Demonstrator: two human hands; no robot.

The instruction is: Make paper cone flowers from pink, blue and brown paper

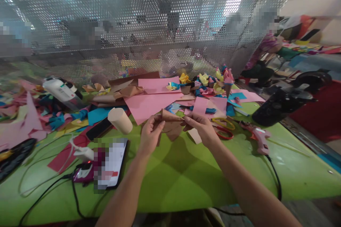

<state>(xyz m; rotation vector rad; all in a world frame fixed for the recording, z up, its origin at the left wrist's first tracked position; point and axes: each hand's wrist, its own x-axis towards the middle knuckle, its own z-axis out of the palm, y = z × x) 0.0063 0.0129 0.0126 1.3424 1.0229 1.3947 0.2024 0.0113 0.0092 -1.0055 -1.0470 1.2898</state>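
Note:
Between my hands is a small cone of rolled brown paper [170, 116], lying sideways over the green table. Its wide end rests in the fingers of my left hand [152, 131]. My right hand [199, 126] pinches the narrow tip. Below the cone lie brown paper pieces [173, 131]. Just right of my right hand are scissors with yellow and red handles [225, 129]. A pink glue gun [259, 136] lies farther right with its cord trailing off the table's front edge.
At left stand a beige paper roll [120, 120], a phone [114, 163] and a purple power strip [84, 173] with cables. Pink paper sheets [151, 104] and crumpled coloured paper [205, 81] lie at the back. A black tumbler [279, 104] leans at right. A perforated metal screen [149, 35] rises behind.

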